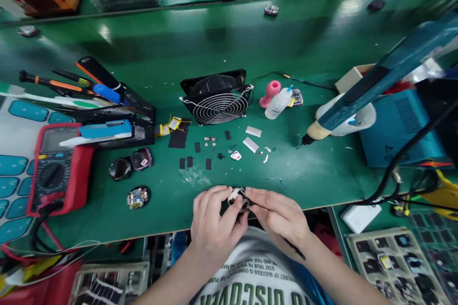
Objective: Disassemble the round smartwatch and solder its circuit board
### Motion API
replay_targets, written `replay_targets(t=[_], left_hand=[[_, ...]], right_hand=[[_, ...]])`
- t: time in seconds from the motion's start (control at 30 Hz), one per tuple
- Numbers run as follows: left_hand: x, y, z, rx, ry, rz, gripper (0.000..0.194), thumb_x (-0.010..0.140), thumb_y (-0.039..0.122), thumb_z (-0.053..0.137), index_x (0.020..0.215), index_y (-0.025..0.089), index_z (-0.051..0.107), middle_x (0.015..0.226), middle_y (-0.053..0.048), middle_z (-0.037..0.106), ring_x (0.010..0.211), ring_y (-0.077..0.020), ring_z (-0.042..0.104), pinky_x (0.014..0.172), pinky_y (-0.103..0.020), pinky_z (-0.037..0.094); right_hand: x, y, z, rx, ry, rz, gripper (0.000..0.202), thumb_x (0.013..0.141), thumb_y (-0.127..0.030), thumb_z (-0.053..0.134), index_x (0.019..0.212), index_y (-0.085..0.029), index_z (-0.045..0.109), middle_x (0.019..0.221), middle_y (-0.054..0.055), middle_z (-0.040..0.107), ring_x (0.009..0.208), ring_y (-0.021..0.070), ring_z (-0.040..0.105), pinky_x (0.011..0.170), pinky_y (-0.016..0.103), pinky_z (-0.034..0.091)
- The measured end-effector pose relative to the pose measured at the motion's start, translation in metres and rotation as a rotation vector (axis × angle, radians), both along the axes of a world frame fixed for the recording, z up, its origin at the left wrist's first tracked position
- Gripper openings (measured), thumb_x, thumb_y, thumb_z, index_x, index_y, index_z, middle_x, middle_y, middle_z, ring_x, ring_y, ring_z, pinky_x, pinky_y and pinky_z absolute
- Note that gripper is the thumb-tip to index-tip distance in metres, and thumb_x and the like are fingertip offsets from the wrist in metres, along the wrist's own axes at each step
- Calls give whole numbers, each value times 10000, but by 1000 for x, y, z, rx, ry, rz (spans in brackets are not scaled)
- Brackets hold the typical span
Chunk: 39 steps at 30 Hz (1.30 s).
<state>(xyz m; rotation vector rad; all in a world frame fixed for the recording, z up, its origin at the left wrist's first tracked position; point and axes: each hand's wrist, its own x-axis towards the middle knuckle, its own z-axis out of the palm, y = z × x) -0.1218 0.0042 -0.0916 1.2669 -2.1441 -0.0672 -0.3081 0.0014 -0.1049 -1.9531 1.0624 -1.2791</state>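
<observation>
My left hand (213,223) and my right hand (278,216) meet over the front edge of the green bench (304,171). Together they pinch a small round watch-like device (238,198) with its inner parts showing. My right hand also carries a thin dark tool (294,249) that sticks out below the palm. Small black pads (195,155), tiny metal bits and white strips (251,138) lie on the mat just beyond my fingers.
A black fan (216,97) stands at centre. A red multimeter (57,164) and a mesh tool holder (118,114) sit left, with round device shells (130,164) nearby. A dropper bottle (278,103), a blue soldering unit (397,128) and a parts tray (397,262) are right.
</observation>
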Motion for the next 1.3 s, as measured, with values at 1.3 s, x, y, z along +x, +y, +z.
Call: replay_targets(t=[1.3], left_hand=[[-3,1,-7,-9,20,13,192,828,172,762,1001,179,679,1048,-103,677,1036,-294,681,847,-435,526]], right_hand=[[-3,-3,7,-172,105,31,173,911,14,679,840,-139,641,1098,171,787,1080,272,763,826,413,696]])
